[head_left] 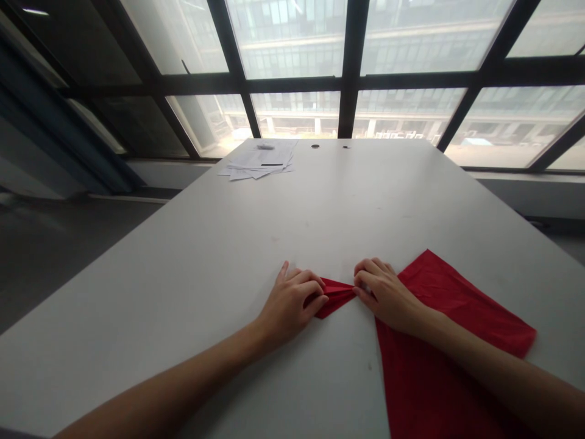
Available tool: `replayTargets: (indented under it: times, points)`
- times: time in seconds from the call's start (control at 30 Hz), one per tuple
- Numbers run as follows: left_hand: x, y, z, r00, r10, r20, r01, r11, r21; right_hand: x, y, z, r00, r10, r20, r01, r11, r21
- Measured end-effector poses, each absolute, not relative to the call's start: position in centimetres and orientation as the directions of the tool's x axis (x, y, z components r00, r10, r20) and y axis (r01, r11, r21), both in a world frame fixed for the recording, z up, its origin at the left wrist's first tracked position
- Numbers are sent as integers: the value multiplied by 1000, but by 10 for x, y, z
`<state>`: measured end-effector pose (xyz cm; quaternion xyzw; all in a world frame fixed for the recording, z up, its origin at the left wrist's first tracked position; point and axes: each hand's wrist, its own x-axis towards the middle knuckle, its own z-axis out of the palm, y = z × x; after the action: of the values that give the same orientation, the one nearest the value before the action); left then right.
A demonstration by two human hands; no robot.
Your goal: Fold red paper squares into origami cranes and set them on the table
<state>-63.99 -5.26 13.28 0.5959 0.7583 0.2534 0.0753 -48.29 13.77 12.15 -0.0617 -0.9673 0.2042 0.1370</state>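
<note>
A large red cloth (450, 292) lies on the right side of the white table, creased, its upper edge coming to a corner. A narrow, pleated stretch of red cloth (337, 292) spans the gap between my hands, tapering to a point at the right. My left hand (292, 300) is closed on its wider end, with one finger raised. At the tapered end, my right hand (381, 289) pinches the fabric between thumb and fingers. The right forearm crosses over the large cloth. My right hand hides whether the two red parts join.
The white table (219, 268) stretches away towards tall dark-framed windows (292, 42). Loose papers (256, 161) with a dark pen-like strip lie at its far left. Two small dark spots sit near the far edge. A blue curtain (55, 116) hangs at the left.
</note>
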Motion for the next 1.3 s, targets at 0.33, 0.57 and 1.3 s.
replayTargets:
  times: [0.33, 0.57, 1.3]
  points:
    - [-640, -52, 128, -284, 928, 241, 882, 154, 445, -486, 136, 119, -947, 201, 252, 85, 910, -405]
    - [-638, -51, 128, -266, 924, 274, 895, 130, 427, -487, 135, 120, -944, 206, 256, 96, 917, -387]
    - [-637, -53, 125, -133, 938, 319, 968, 54, 244, -487, 148, 115, -857, 419, 299, 132, 741, -659]
